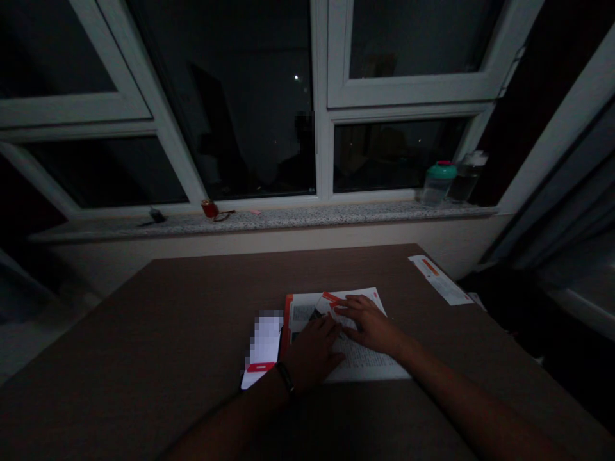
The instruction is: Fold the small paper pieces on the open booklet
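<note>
A printed booklet [369, 366] with a red strip along its left edge lies on the table in front of me. Near its middle, a slanted piece of paper with a red edge [329, 297] shows beside my fingers; whether it is a folded page or a loose slip I cannot tell. My left hand [314, 352], with a dark band at the wrist, rests on the booklet, thumb apart from the fingers. Beyond it, my right hand [368, 323] lies palm down with its fingers spread over the paper. The fingertips of both hands are close together and cover part of the print.
A lit phone [266, 342] lies left of the booklet on the brown table [192, 320]. Near the right edge is a printed sheet [441, 282]. The stone windowsill [298, 218] carries a green-lidded bottle [438, 184], a clear bottle [466, 179] and a small red item [209, 208].
</note>
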Demonstrator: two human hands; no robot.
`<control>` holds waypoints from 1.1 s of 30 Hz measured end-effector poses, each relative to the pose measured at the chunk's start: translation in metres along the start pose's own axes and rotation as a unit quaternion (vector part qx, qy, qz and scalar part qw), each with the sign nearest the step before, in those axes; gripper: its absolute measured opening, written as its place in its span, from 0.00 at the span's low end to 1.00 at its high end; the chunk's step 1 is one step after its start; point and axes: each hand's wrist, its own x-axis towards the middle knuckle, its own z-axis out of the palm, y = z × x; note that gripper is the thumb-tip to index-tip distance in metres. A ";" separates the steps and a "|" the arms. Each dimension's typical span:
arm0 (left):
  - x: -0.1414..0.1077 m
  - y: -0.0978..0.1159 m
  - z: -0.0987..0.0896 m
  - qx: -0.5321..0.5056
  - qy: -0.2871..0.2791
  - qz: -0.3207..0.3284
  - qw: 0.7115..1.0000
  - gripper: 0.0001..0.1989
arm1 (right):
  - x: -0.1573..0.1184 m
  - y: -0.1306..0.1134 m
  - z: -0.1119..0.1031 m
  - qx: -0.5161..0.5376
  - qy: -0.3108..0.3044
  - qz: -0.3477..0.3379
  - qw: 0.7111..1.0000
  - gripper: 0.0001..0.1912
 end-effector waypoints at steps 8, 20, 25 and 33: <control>0.000 0.001 0.001 -0.004 0.003 0.001 1.000 0.25 | -0.002 -0.004 0.000 -0.016 -0.015 0.011 1.000 0.26; -0.001 0.002 0.000 -0.028 0.000 -0.007 1.000 0.27 | -0.002 -0.005 0.002 -0.034 -0.037 0.005 0.999 0.26; -0.001 0.001 0.002 -0.017 0.001 -0.004 1.000 0.28 | -0.003 -0.006 0.001 -0.034 -0.046 0.010 0.998 0.28; -0.001 -0.002 0.004 -0.005 -0.008 -0.006 1.000 0.28 | -0.003 -0.007 -0.002 -0.029 -0.059 0.014 0.998 0.34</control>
